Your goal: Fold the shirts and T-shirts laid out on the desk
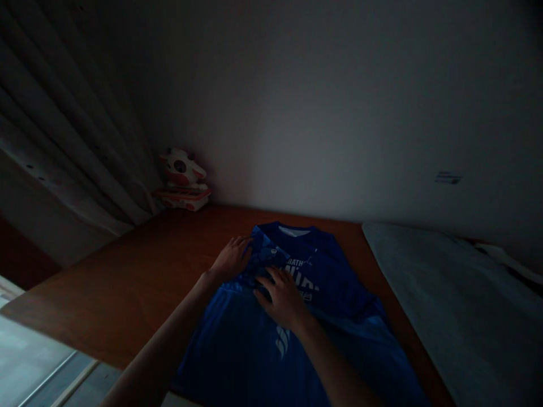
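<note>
A blue T-shirt (254, 350) with white lettering and a white swirl print lies front up, its collar toward the wall. The sleeve on its left side is folded inward over the chest. My left hand (232, 260) rests at the outer edge of that fold, fingers stretched out over the fabric. Nearer the middle of the chest, my right hand (283, 297) lies with its fingers spread, partly covering the lettering. Neither hand visibly grips the cloth.
The shirt lies on a brown wooden surface (127, 282) against a pale wall (297, 113). A grey-green mat or cloth (458, 305) covers the right side. A cow-shaped toy (183, 178) stands at the back left, beside a light curtain (63, 124). The room is dim.
</note>
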Available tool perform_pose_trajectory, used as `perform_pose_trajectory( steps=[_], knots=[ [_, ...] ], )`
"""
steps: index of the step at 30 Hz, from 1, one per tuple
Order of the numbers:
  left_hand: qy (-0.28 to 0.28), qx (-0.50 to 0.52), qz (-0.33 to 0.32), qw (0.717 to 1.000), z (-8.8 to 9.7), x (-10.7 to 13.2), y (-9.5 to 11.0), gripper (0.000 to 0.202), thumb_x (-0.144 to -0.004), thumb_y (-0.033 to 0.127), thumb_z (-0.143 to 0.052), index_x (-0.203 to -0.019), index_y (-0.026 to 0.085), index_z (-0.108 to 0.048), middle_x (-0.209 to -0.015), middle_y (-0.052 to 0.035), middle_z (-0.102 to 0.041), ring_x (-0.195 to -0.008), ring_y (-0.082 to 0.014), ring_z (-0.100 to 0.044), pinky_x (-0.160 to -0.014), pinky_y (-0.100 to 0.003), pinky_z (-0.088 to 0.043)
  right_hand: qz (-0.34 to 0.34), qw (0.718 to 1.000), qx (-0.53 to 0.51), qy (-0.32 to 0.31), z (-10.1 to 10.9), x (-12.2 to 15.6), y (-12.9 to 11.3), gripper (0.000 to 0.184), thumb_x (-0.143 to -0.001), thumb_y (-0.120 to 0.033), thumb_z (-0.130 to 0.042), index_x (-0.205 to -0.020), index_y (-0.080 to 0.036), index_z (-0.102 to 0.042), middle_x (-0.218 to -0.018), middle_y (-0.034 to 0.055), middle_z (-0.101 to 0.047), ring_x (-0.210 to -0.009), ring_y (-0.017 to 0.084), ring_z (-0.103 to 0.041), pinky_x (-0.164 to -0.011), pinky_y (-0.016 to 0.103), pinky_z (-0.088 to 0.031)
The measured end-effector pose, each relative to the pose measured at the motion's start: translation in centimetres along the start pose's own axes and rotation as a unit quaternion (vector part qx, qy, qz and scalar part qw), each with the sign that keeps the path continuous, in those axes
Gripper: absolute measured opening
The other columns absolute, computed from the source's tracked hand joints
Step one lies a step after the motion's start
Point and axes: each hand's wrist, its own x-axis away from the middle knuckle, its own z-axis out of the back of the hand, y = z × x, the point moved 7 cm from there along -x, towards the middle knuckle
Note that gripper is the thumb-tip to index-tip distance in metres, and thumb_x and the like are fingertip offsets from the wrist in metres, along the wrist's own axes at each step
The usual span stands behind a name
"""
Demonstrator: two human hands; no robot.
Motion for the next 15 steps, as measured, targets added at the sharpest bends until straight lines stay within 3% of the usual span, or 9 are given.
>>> perform_pose_trajectory(
  steps=[4, 8, 11, 15],
  knots=[
    [-0.089, -0.036, 0.053, 0.994, -4.8, -4.7, 0.0, 0.047, -0.103, 0.030, -0.033, -0.143, 0.014, -0.052, -0.148, -0.0179, -0.054, -0.146, -0.0293, -0.040, -0.117, -0.050, -0.035, -0.005, 1.000, -0.014, -0.010, 0.1, 0.1, 0.2, 0.048, -0.103, -0.051, -0.039, -0.142, -0.029, -0.058, -0.151, 0.0135, -0.051, -0.143, 0.031, -0.042, -0.118, 0.055, -0.027],
    [-0.136, -0.043, 0.077, 0.987, -8.7, -6.3, 0.1, 0.049, -0.100, 0.042, -0.040, -0.143, 0.024, -0.055, -0.154, -0.0175, -0.048, -0.148, -0.0409, -0.033, -0.113, -0.067, -0.030, -0.007, 1.000, -0.026, -0.016, 0.1, 0.2, 0.4, 0.047, -0.103, -0.051, -0.040, -0.140, -0.030, -0.059, -0.152, 0.0131, -0.050, -0.145, 0.030, -0.039, -0.120, 0.055, -0.024],
    [-0.157, -0.060, 0.121, 0.978, -10.0, -6.1, -0.5, 0.062, -0.099, 0.056, -0.038, -0.153, 0.026, -0.044, -0.163, -0.0193, -0.034, -0.150, -0.0472, -0.025, -0.109, -0.079, -0.020, -0.003, 0.999, -0.039, -0.026, -0.1, 0.3, 0.5, 0.048, -0.102, -0.052, -0.042, -0.142, -0.031, -0.056, -0.157, 0.0113, -0.044, -0.148, 0.029, -0.034, -0.121, 0.055, -0.021],
    [-0.118, -0.089, 0.149, 0.978, -9.7, -6.0, -1.0, 0.068, -0.099, 0.058, -0.034, -0.156, 0.020, -0.039, -0.164, -0.0198, -0.030, -0.152, -0.0437, -0.023, -0.116, -0.073, -0.015, 0.000, 0.998, -0.055, -0.042, -0.1, 0.4, 0.6, 0.051, -0.103, -0.053, -0.040, -0.145, -0.029, -0.054, -0.161, 0.0126, -0.038, -0.151, 0.031, -0.028, -0.122, 0.056, -0.017]
  ],
)
